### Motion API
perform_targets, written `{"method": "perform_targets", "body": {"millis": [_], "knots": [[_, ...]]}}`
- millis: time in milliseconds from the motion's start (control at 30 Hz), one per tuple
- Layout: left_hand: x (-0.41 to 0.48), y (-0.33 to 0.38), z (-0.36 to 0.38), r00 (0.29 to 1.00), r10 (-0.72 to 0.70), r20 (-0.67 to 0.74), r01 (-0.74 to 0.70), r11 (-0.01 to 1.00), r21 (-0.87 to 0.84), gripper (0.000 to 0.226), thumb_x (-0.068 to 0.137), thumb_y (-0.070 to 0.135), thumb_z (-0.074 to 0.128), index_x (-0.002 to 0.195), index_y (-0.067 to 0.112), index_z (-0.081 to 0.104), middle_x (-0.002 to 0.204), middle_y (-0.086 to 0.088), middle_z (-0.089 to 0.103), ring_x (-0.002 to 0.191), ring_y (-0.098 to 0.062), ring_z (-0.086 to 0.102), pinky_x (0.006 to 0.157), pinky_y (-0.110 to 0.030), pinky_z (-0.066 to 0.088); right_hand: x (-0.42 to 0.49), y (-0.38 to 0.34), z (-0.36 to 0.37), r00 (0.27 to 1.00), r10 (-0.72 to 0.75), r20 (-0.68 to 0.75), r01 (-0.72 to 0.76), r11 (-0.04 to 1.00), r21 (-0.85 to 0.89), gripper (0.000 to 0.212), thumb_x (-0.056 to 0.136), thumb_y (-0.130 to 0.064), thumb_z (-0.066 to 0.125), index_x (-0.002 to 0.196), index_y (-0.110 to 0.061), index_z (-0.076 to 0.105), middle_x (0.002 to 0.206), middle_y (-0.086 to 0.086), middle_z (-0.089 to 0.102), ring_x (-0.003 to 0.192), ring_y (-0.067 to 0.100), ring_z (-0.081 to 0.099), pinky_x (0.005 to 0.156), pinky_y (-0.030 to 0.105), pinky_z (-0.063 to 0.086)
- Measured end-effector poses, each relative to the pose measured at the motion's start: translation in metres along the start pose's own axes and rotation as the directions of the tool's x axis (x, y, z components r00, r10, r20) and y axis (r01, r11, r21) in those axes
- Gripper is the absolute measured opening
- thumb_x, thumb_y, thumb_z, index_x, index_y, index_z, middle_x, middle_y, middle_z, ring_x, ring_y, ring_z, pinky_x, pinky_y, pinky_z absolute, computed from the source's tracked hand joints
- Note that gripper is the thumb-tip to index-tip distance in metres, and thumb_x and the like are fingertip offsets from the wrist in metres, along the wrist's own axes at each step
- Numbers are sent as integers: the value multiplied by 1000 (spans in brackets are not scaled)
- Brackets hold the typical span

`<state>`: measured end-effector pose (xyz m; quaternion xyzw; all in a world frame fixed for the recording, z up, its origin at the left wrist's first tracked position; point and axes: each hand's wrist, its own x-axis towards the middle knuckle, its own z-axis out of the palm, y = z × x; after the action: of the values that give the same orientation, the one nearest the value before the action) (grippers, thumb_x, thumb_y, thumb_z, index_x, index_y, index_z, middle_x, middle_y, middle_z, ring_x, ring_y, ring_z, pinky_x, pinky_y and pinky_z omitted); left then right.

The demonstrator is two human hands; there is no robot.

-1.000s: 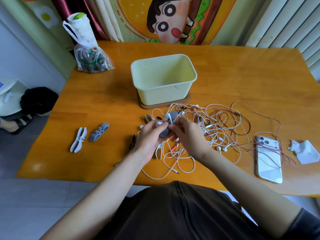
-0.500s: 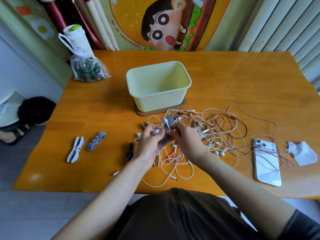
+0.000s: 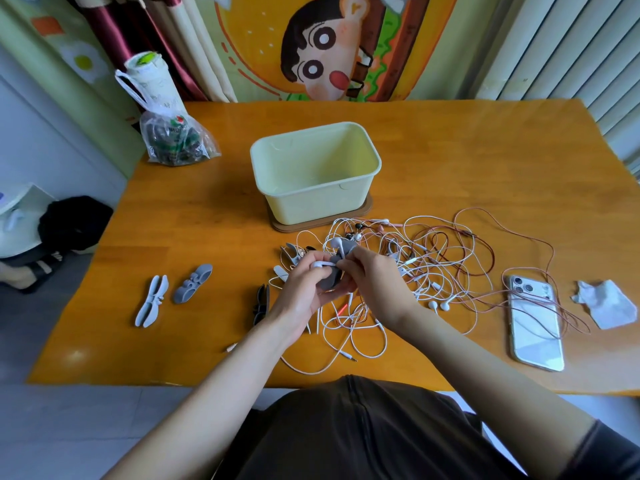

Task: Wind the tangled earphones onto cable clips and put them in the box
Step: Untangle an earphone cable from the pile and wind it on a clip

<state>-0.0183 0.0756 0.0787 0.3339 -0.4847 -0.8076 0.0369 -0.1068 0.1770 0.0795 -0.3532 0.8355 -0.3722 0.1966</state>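
Grey, the cable clip (image 3: 330, 278) sits between both hands above the near middle of the table (image 3: 485, 168). The left hand (image 3: 303, 297) curls round its body; the right hand (image 3: 377, 285) pinches its far end, seemingly together with a white earphone cable (image 3: 322, 264). The tangled earphones (image 3: 436, 268) spread to the right, touching the hands. The pale yellow box (image 3: 317, 199) stands open just beyond them. Two spare clips (image 3: 151, 301) lie well to the left, and a phone (image 3: 533, 323) lies at the right.
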Motion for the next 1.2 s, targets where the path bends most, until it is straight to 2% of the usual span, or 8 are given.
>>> {"method": "perform_targets", "body": {"millis": [133, 233, 367, 433, 667, 833, 1067, 1200], "knots": [[0, 2, -1, 1000, 27, -9, -26, 993, 113, 15, 99, 2, 38, 96, 6, 53, 107, -25, 60, 86, -24, 67, 90, -41, 55, -4, 0, 0, 1000, -24, 11, 24, 1000, -6, 18, 98, -19, 47, 87, -6, 56, 72, 6, 62, 64, 20, 63, 59, 26, 50], [0, 3, -2, 998, 62, -14, -58, 981, 184, 15, 97, 4, 42, 92, 9, 54, 110, -25, 60, 93, -28, 66, 90, -39, 55, -4, 1, 1, 999, -42, -6, 42, 999, 16, 18, 97, -17, 48, 89, -4, 57, 76, 10, 66, 66, 21, 65, 63, 31, 54], [-4, 6, -3, 993, 104, -56, -83, 951, 299, 8, 84, 24, 55, 81, 27, 62, 109, -21, 63, 105, -35, 62, 97, -51, 49, -4, 1, -1, 998, -65, 7, 65, 998, 26, 18, 97, -15, 48, 92, -1, 58, 79, 11, 67, 67, 18, 64, 63, 29, 53], [-4, 6, -4, 990, 129, -54, -104, 937, 335, 8, 92, 18, 52, 89, 22, 58, 109, -19, 62, 101, -31, 64, 94, -50, 51, -4, 0, -1, 997, -79, 15, 79, 997, 18, 17, 97, -13, 48, 92, 0, 58, 80, 10, 66, 68, 18, 64, 61, 25, 50], [-1, 8, -10, 992, 122, -11, -112, 943, 314, 18, 100, 7, 42, 89, 17, 53, 113, -25, 60, 95, -33, 68, 88, -46, 55, -1, -2, -5, 994, -108, 20, 107, 994, 26, 12, 95, -13, 53, 84, -9, 55, 76, 2, 62, 63, 4, 58, 57, 10, 45], [-1, 6, -11, 995, 101, 23, -103, 954, 281, 24, 99, 3, 40, 85, 19, 52, 116, -27, 59, 97, -38, 67, 87, -50, 55, -5, 3, -5, 996, -88, 10, 88, 996, 13, 13, 94, -15, 54, 87, -6, 58, 78, 4, 65, 66, 11, 63, 60, 18, 51], [2, 6, -9, 996, 89, 8, -88, 969, 231, 35, 96, 5, 46, 111, 35, 54, 119, -16, 59, 107, -31, 60, 83, -36, 52, -4, 2, -9, 997, -72, 15, 72, 997, 6, 15, 96, -15, 52, 94, -4, 61, 78, 5, 67, 66, 12, 66, 63, 23, 54], [3, 4, -9, 998, 52, 36, -59, 972, 229, 23, 94, 11, 53, 110, 25, 62, 110, -9, 65, 101, -23, 61, 77, -31, 49, -2, 5, -14, 995, -80, 65, 81, 996, -21, 17, 97, -15, 49, 94, -4, 62, 83, 7, 68, 69, 12, 66, 66, 24, 55]]}}
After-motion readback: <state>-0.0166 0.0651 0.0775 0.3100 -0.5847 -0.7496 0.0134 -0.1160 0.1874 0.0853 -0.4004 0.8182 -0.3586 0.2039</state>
